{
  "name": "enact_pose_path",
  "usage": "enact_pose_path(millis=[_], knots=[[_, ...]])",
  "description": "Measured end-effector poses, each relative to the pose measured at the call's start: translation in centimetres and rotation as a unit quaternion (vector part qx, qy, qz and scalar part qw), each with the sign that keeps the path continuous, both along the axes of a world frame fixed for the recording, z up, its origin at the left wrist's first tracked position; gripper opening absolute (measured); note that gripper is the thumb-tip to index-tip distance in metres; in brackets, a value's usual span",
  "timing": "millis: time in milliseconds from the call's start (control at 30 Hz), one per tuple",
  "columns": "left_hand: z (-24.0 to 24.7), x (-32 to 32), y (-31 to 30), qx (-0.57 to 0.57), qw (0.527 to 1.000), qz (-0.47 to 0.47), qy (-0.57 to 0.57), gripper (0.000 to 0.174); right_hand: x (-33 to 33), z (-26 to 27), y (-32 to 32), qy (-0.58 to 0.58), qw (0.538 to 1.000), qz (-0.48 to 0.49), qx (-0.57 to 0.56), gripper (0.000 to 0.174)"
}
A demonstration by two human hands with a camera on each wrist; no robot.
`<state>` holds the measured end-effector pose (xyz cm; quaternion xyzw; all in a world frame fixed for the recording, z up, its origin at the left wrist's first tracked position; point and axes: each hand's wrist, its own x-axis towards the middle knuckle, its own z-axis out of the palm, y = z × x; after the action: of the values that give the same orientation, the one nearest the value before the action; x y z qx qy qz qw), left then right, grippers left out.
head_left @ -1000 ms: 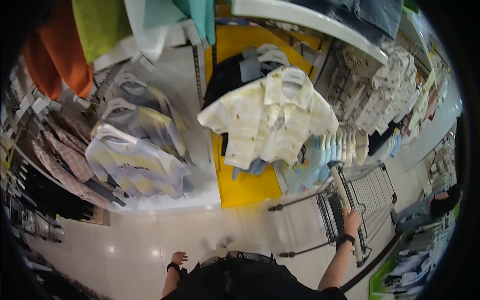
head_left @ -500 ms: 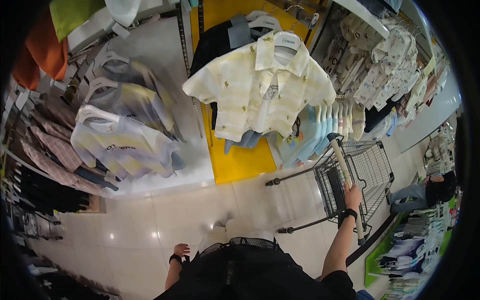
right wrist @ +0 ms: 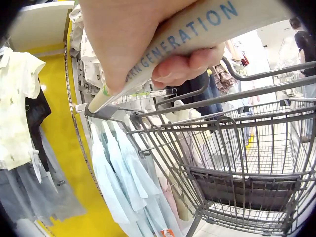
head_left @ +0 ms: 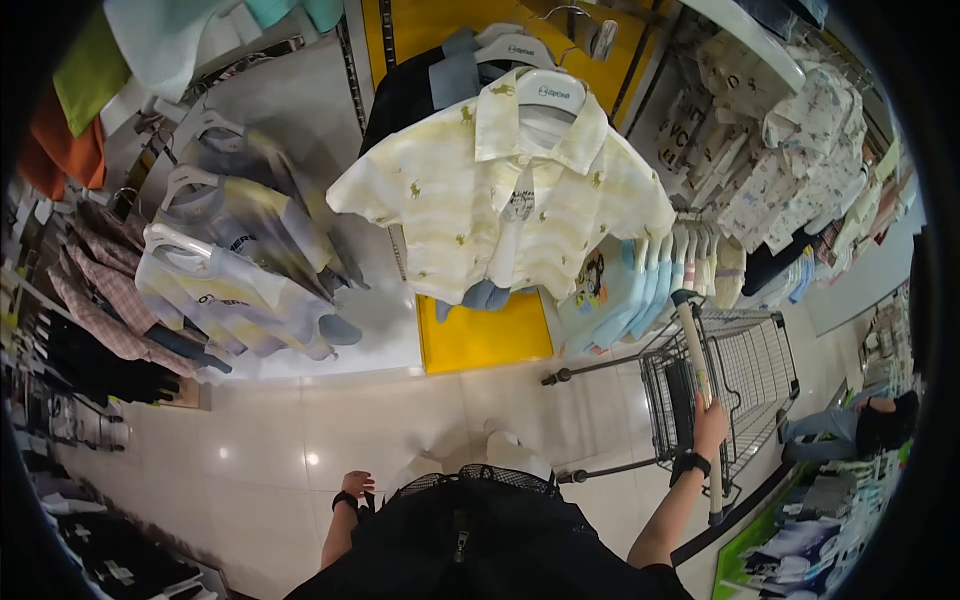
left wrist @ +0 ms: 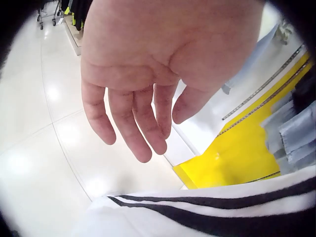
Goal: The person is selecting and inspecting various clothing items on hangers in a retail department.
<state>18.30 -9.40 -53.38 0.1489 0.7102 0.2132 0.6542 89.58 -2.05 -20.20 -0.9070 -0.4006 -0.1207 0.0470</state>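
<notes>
My right hand (head_left: 710, 428) grips the pale handle (head_left: 692, 345) of a metal wire shopping cart (head_left: 760, 350). In the right wrist view its fingers and thumb wrap the printed handle bar (right wrist: 197, 32), and the wire basket (right wrist: 256, 148) beyond shows bare mesh. My left hand (head_left: 357, 484) hangs beside my body and holds nothing. Seen in the left wrist view, its fingers (left wrist: 126, 118) droop loosely above the tiled floor. In front of me a pale yellow short-sleeved shirt (head_left: 440, 225) hangs on a white hanger (head_left: 552, 90), apart from both hands.
Tie-dye sweatshirts (head_left: 225, 300) hang on the left, with pink checked garments (head_left: 110, 290) beyond. Light blue tops (head_left: 640, 290) hang close behind the cart. A person in jeans (head_left: 830, 430) is at the far right, near a low clothing display (head_left: 800, 540). Pale tiles (head_left: 300, 430) cover the floor.
The yellow shirt appears larger and farther left than a second ago, and the sweatshirts have shifted left in view. My right hand stays on the cart handle; the left still hangs loose.
</notes>
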Motion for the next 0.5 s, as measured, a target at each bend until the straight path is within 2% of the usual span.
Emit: enact_pose_path(millis=[67,133,233,300,333,400,433,467,500], knots=[[3.4,3.8,2.5,-0.013,0.998,-0.036,0.042,0.024,0.9,0.2,0.3,0.029,0.999,-0.034,-0.027,0.052],[4.2,6.6,4.5,-0.016,0.998,-0.045,0.05,0.025,2.4,-0.6,0.0,0.02,0.999,-0.027,-0.016,0.051],[2.3,9.9,6.6,-0.032,0.997,-0.059,0.046,0.025,3.2,0.8,0.8,0.033,0.999,-0.021,-0.012,0.049],[0.5,11.4,7.4,-0.053,0.997,-0.053,0.015,0.025,5.1,-0.3,0.4,0.014,1.0,-0.002,0.01,0.049],[-0.6,12.0,7.7,-0.051,0.997,-0.061,0.01,0.026,5.3,-0.1,0.5,0.028,0.999,-0.024,-0.001,0.049],[0.5,14.6,9.5,-0.115,0.99,-0.076,0.03,0.027,6.3,-0.1,0.3,0.046,0.999,-0.018,-0.011,0.05],[-1.6,14.1,8.9,-0.028,0.987,-0.16,-0.015,0.028,6.4,0.4,0.3,0.095,0.995,-0.025,0.011,0.048],[-3.6,13.9,9.2,0.062,0.966,-0.244,-0.06,0.03,7.2,0.5,0.3,0.125,0.992,-0.02,-0.018,0.05],[-2.2,15.9,10.9,0.012,0.978,-0.202,-0.052,0.03,7.8,1.5,0.5,0.199,0.979,-0.011,-0.037,0.049]])
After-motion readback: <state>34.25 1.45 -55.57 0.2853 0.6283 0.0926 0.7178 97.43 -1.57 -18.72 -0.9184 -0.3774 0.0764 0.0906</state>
